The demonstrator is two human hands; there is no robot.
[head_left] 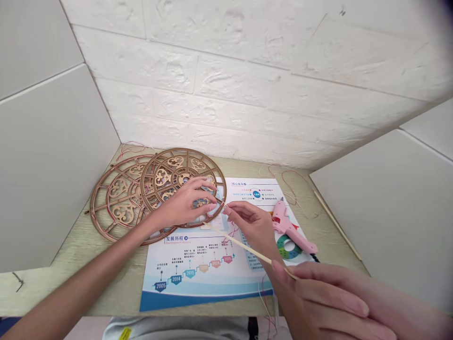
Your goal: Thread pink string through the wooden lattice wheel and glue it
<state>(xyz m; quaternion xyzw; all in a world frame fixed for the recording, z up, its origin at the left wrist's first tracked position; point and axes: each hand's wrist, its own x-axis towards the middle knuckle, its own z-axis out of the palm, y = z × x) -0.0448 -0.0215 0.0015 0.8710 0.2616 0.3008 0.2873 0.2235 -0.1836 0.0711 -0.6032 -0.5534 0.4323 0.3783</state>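
My left hand lies over the right part of a round openwork bronze-coloured disc, its fingers apart. By the disc's right edge, my right hand is closed in a pinch on what looks like the end of a thin thread; the tip is small and hard to make out. A second, similar disc with reddish lines along its rings lies partly under the first. From the lower right, another person's hand holds a thin pale stick, whose far end reaches the disc's lower rim.
A printed sheet lies beneath the disc and hands. On its right side rests a pink glue gun. Loose threads lie at the back right. White panels and a brick-patterned wall enclose the wooden tabletop.
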